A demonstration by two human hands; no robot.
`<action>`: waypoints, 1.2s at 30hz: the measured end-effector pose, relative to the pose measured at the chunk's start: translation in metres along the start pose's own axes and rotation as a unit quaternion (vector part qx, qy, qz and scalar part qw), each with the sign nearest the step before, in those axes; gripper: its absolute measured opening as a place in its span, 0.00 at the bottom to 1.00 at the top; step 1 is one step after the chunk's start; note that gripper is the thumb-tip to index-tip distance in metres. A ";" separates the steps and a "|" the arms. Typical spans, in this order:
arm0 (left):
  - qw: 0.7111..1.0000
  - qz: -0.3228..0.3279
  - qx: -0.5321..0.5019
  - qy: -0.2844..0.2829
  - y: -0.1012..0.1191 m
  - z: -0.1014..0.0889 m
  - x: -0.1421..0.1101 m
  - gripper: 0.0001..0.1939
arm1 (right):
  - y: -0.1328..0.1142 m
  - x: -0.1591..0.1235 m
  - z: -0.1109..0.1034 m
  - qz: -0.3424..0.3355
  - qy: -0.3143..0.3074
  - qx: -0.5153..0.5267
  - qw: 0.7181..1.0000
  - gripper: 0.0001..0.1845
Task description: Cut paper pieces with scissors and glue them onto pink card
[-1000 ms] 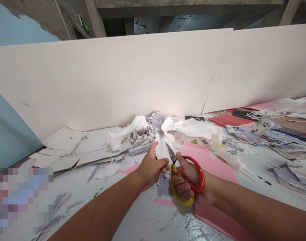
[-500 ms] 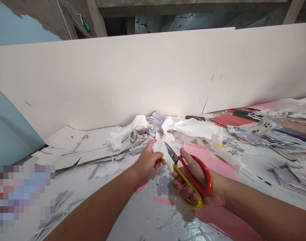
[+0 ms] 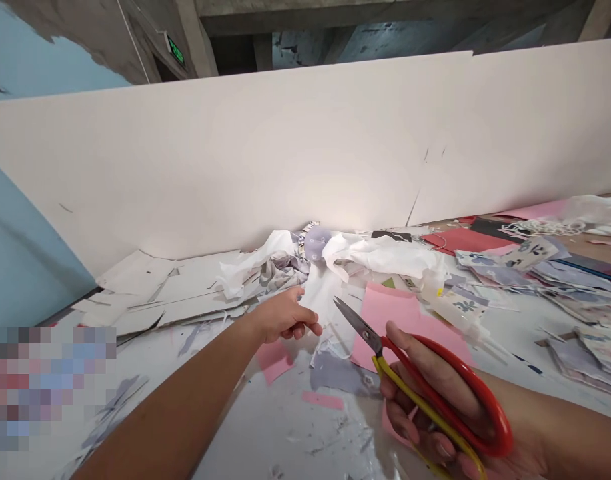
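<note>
White paper figure (image 3: 319,300) with a round lilac head (image 3: 316,243) lies just beyond the left hand (image 3: 285,317), whose fingers (image 3: 305,329) rest released at its edge, holding nothing. Further right, the right hand (image 3: 425,407) clenches red-and-yellow scissors (image 3: 385,353) around the handles, blades (image 3: 355,321) angled toward the paper without touching it.

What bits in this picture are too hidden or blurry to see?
Head view:
- Blocky patch, lower left: blurred, so what lies there is unknown.
- Yellow handle of the scissors: its end is cut off by the bottom edge.
- Right hand: cut off by the bottom edge.
- Printed sheets, right: pattern details too small.
</note>
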State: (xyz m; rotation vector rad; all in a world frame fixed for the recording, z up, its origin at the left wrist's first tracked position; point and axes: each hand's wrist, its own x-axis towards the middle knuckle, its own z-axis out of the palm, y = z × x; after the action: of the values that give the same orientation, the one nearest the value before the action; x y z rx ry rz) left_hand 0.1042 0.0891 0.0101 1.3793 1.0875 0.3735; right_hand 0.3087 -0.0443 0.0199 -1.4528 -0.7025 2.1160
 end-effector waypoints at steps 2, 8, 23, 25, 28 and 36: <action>1.000 -0.016 -0.004 0.014 -0.003 0.001 0.000 0.50 | 0.001 -0.002 -0.007 -0.013 0.009 -0.035 0.999 0.34; 0.997 -0.059 -0.004 0.042 -0.018 -0.002 -0.012 0.31 | -0.019 -0.003 -0.027 -0.038 0.000 -0.203 0.978 0.36; 0.988 -0.068 0.027 0.139 -0.021 -0.049 -0.056 0.09 | -0.065 0.029 -0.010 -0.088 -0.008 -0.351 0.932 0.35; 0.984 -0.069 0.025 0.162 -0.024 -0.055 -0.057 0.09 | -0.064 0.031 -0.009 -0.088 -0.020 -0.360 0.929 0.34; 0.982 -0.060 0.007 0.178 -0.030 -0.060 -0.060 0.09 | -0.062 0.033 -0.008 -0.087 -0.027 -0.368 0.926 0.35; 0.981 -0.111 -0.019 0.158 -0.049 -0.055 -0.067 0.09 | -0.059 0.044 -0.017 -0.087 -0.048 -0.382 0.919 0.35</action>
State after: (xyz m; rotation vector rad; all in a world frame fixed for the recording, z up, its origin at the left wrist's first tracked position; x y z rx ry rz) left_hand 0.0100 0.0595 0.0018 1.1736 1.4745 0.4567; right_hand 0.3161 0.0308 0.0227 -1.5604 -1.7695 1.8544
